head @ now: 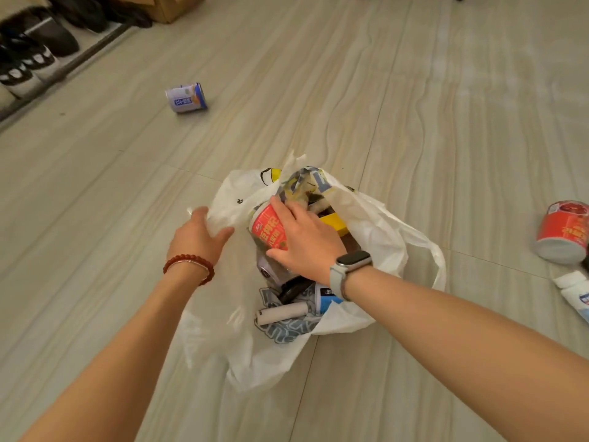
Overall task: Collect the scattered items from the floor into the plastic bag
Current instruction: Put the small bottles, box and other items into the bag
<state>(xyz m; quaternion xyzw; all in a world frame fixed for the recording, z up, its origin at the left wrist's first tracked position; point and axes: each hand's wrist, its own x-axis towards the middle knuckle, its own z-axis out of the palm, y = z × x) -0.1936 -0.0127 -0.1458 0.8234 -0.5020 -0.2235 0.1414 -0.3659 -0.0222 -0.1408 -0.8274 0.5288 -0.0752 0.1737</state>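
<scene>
Inside plastic bag (pixel 376 231) — right hand (pixel 306 240) grips red can (pixel 267 226).

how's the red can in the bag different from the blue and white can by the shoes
The red can sits in the plastic bag under the right hand; the blue and white can lies untouched on the floor. Labels differ: red versus blue and white. Both are cylindrical cans.

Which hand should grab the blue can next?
Probably the left hand: the blue can lies on its side, while the right hand is shut on the red cup in the bag.
</scene>
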